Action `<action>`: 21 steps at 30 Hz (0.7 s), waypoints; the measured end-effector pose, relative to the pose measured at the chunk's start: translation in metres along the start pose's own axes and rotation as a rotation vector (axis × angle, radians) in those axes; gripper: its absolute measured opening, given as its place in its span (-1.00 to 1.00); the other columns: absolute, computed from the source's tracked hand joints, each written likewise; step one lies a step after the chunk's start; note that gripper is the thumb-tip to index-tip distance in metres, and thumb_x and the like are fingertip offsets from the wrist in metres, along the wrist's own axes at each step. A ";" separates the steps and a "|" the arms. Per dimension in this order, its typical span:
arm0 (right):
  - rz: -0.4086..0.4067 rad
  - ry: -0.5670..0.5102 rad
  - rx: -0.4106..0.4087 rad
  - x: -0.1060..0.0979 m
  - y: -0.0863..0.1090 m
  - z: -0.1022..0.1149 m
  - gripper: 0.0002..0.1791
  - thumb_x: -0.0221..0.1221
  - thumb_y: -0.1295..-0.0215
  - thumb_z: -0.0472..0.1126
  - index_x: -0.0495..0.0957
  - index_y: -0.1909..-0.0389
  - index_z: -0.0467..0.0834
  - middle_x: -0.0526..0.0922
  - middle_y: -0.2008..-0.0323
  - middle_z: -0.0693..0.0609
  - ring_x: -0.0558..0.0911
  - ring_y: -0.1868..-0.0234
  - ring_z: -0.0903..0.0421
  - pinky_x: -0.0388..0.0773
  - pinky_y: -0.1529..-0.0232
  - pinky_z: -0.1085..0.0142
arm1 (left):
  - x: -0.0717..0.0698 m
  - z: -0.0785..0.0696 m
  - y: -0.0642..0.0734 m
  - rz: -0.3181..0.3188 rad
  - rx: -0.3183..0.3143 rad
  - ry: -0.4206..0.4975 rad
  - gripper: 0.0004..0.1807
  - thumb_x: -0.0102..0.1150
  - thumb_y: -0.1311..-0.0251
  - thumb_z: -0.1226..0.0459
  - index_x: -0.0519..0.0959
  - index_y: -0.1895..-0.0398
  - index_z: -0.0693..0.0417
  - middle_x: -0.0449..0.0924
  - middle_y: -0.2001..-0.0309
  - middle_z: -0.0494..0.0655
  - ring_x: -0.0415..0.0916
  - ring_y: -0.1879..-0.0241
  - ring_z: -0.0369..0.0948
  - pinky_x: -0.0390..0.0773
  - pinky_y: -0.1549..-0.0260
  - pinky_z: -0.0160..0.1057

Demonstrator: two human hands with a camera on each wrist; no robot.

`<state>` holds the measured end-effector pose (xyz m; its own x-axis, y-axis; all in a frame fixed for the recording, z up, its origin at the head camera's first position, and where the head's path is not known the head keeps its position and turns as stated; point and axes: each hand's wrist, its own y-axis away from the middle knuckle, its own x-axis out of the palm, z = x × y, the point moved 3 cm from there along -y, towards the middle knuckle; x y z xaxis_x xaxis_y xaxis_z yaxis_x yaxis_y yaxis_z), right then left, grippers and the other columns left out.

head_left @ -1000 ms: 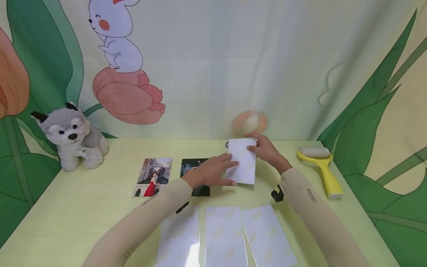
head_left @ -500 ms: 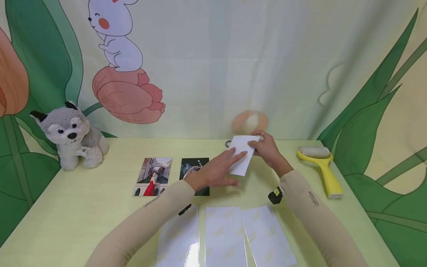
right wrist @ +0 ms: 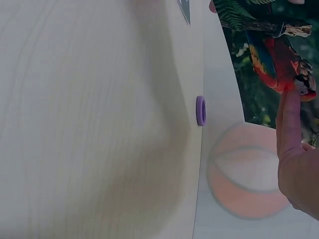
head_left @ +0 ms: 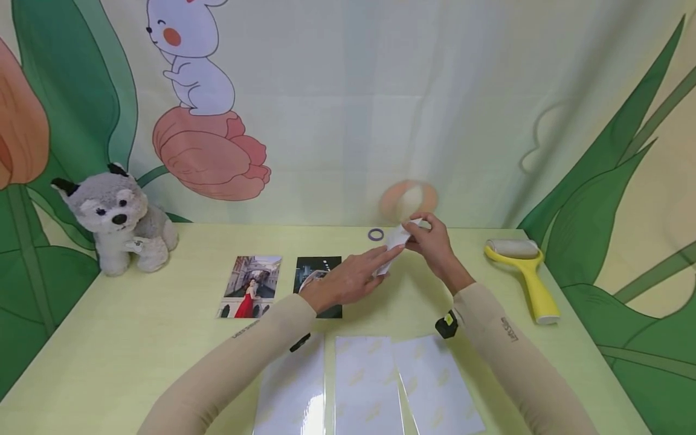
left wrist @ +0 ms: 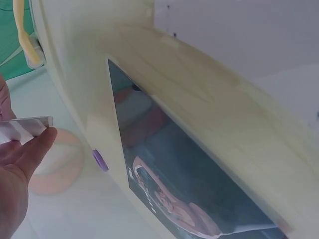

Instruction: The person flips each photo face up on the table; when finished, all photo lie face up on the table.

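Both hands hold a photo print (head_left: 399, 237) raised above the back of the table, its white back tilted steeply in the head view. The right wrist view shows its picture side, a red parrot photo (right wrist: 271, 64) on dark green. My right hand (head_left: 435, 246) pinches the upper right end, thumb on the white back and a straight index finger (right wrist: 289, 124) against the picture. My left hand (head_left: 350, 279) holds the lower left end, fingers along the back; in the left wrist view the print's edge (left wrist: 32, 124) lies at the fingertips.
A red-dress photo (head_left: 252, 287) and a dark photo (head_left: 318, 263), partly behind the left hand, lie left. Three white sheets (head_left: 365, 386) lie in front. A purple ring (head_left: 376, 234) sits at the back edge. A yellow-handled roller (head_left: 530, 281) lies right; a plush husky (head_left: 116, 220) sits left.
The print has tipped from nearly facing the camera to a narrow, slanted strip. The left fingers have moved up and right along it, and the purple ring is now fully visible.
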<state>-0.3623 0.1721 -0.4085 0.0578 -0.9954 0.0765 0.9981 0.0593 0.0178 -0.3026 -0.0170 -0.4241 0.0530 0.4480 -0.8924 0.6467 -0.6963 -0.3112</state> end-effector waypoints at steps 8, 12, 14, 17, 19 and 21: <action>-0.019 -0.019 -0.061 0.007 0.006 -0.007 -0.69 0.25 -0.37 -0.04 0.41 0.11 -0.14 0.63 0.41 0.06 0.73 0.39 0.19 0.71 0.19 0.28 | -0.002 0.002 0.003 -0.071 0.044 0.032 -0.28 0.03 -0.38 0.44 0.09 -0.56 -0.05 0.46 -0.37 0.05 0.67 0.16 -0.10 0.63 0.05 -0.15; -0.023 0.009 -0.076 0.011 0.007 -0.010 -0.67 0.25 -0.36 0.00 0.43 0.10 -0.13 0.53 0.32 -0.05 0.72 0.37 0.19 0.71 0.15 0.25 | -0.003 0.004 0.004 -0.107 0.053 0.040 -0.31 -0.04 -0.37 0.48 0.13 -0.55 0.02 0.64 -0.14 0.06 0.33 0.62 -0.22 0.46 0.43 -0.30; -0.026 0.021 -0.078 0.012 0.007 -0.011 -0.65 0.25 -0.36 0.02 0.43 0.08 -0.14 0.53 0.28 -0.09 0.72 0.35 0.19 0.70 0.14 0.25 | -0.004 0.005 0.005 -0.114 0.059 0.040 -0.33 -0.05 -0.37 0.49 0.15 -0.54 0.03 0.68 -0.01 0.05 0.18 0.68 -0.26 0.32 0.51 -0.33; -0.029 0.048 -0.073 0.013 0.007 -0.012 -0.60 0.24 -0.36 0.04 0.43 0.05 -0.18 0.53 0.27 -0.11 0.72 0.34 0.21 0.70 0.14 0.27 | -0.004 0.005 0.005 -0.111 0.057 0.046 -0.35 -0.06 -0.37 0.49 0.17 -0.52 0.03 0.70 0.10 0.05 0.17 0.68 -0.28 0.29 0.53 -0.35; -0.032 0.069 -0.066 0.014 0.007 -0.014 -0.57 0.23 -0.37 0.06 0.43 0.03 -0.21 0.54 0.27 -0.11 0.72 0.35 0.21 0.70 0.14 0.26 | -0.004 0.005 0.006 -0.107 0.054 0.057 -0.36 -0.06 -0.37 0.48 0.19 -0.51 0.04 0.70 0.10 0.08 0.28 0.66 -0.26 0.36 0.51 -0.34; -0.031 0.089 -0.063 0.014 0.007 -0.014 -0.53 0.22 -0.37 0.07 0.44 -0.01 -0.24 0.56 0.26 -0.13 0.73 0.34 0.19 0.71 0.13 0.23 | -0.004 0.005 0.006 -0.115 0.046 0.075 -0.39 -0.06 -0.38 0.48 0.20 -0.49 0.05 0.71 0.10 0.12 0.42 0.61 -0.21 0.44 0.50 -0.32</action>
<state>-0.3539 0.1572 -0.4216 0.0260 -0.9996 -0.0116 0.9987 0.0265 -0.0439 -0.3029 -0.0260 -0.4240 0.0386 0.5659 -0.8236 0.6161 -0.6623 -0.4263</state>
